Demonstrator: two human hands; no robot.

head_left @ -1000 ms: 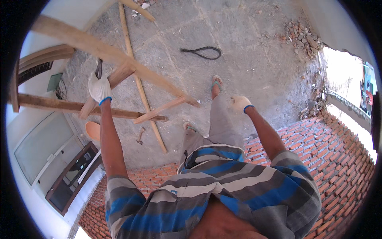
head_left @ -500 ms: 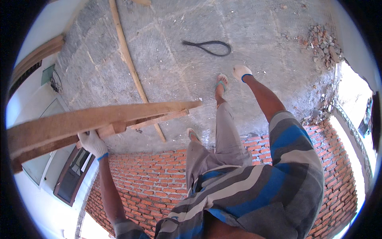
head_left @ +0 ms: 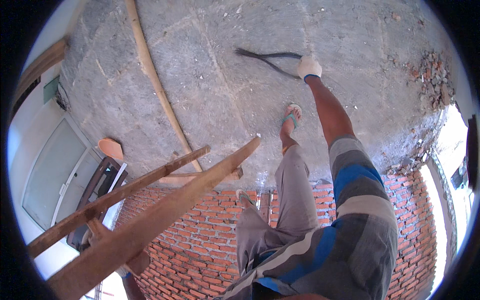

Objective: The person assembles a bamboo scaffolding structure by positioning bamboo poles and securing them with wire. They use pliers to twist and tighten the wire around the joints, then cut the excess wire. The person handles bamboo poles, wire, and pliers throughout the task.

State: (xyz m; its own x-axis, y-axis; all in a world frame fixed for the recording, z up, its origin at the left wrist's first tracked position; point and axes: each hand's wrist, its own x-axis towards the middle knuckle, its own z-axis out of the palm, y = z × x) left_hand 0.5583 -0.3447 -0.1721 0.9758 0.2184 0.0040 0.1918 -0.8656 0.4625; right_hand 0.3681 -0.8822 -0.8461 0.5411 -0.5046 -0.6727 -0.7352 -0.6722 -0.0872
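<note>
My right hand [head_left: 310, 67], in a white knit glove with a blue cuff, is closed round the looped end of a thin bundle of black wire [head_left: 267, 54]. The bundle's two strands run left from my fist and join in a frayed tail over the concrete. On the left I carry a wooden ladder [head_left: 165, 217] with two long rails and short crosspieces, tilted across the lower left. My gloved left hand [head_left: 121, 271] is at its near rail, mostly hidden behind the wood; its grip shows only in part.
A long wooden pole [head_left: 155, 82] lies on the rough concrete floor [head_left: 200, 105]. Broken brick rubble [head_left: 434, 80] is heaped at the right. A red brick wall [head_left: 200, 225] stands behind my legs. White-framed glass doors [head_left: 60, 175] and dark furniture are at the left.
My right hand has reached the wire bundle and closed on its loop. The ladder has swung and tilted, so both rails now show. My left hand has dropped lower, behind the near rail.
</note>
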